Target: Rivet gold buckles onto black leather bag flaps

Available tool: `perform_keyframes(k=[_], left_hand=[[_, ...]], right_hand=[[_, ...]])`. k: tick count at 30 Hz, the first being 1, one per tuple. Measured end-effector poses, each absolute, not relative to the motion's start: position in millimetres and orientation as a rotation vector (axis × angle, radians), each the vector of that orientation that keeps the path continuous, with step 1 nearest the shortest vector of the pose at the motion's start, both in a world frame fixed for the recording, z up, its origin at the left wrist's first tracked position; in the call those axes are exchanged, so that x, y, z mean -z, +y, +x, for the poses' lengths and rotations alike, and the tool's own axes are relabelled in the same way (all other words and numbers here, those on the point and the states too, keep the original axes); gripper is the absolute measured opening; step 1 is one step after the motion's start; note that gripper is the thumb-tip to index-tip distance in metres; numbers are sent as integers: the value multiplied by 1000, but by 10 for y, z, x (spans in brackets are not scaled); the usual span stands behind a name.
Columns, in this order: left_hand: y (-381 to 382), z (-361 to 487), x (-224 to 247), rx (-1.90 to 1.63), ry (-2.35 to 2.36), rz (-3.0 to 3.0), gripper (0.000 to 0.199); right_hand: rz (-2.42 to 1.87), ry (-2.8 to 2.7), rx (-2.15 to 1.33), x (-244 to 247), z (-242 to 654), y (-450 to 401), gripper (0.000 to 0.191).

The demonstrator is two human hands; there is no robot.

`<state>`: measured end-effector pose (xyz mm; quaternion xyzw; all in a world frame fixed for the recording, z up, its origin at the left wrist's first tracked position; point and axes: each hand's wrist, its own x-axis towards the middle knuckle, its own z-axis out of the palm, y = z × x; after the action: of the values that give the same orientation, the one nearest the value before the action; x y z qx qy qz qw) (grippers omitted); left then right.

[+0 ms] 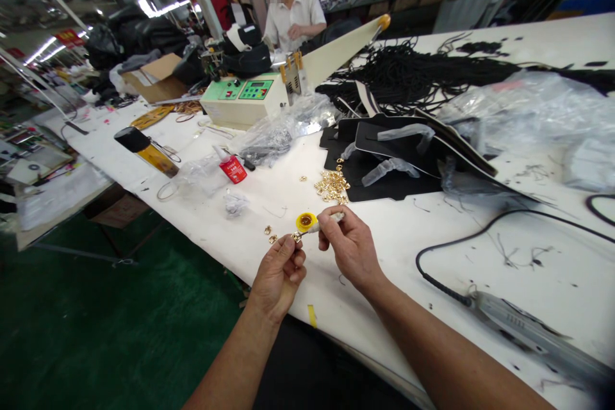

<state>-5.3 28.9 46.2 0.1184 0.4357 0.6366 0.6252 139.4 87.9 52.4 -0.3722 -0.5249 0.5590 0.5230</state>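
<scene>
Between the thumb and fingers of my left hand (278, 275) is a small gold metal buckle (296, 237). My right hand (350, 245) pinches a small screwdriver-like tool (314, 228) with a pale handle, its thin dark tip at the buckle. Just behind the fingertips, a round yellow cap (306, 221) with brown liquid in it stands on the white table (307, 275). A few loose gold pieces (270, 234) lie left of the cap. Farther back is a pile of gold metal pieces (331, 186).
A red glue bottle (233, 168) stands at the left, near a yellow-and-black cylinder (147, 150). Behind are black panels (398, 160) with plastic-wrapped straps and a green-topped machine (245, 99). At right lies a grey corded power tool (523, 327). A person (293, 13) works across the table.
</scene>
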Motion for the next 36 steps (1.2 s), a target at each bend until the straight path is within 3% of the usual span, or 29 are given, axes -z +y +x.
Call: perform_keyframes(k=[10, 20, 27, 36], left_hand=[[275, -38, -480, -1462, 1063, 309, 43], [215, -137, -471, -1584, 1484, 709, 38], [159, -292, -561, -1533, 1452, 669, 43], [66, -494, -333, -989, 1794, 1049, 37]], right_hand=[[-911, -1285, -1323, -562, 1384, 855, 29], [-915, -1359, -1317, -547, 1357, 841, 26], [-820, -1117, -1522, -531, 1383, 913, 33], [-939, -817, -1478, -392, 1556, 1191, 37]])
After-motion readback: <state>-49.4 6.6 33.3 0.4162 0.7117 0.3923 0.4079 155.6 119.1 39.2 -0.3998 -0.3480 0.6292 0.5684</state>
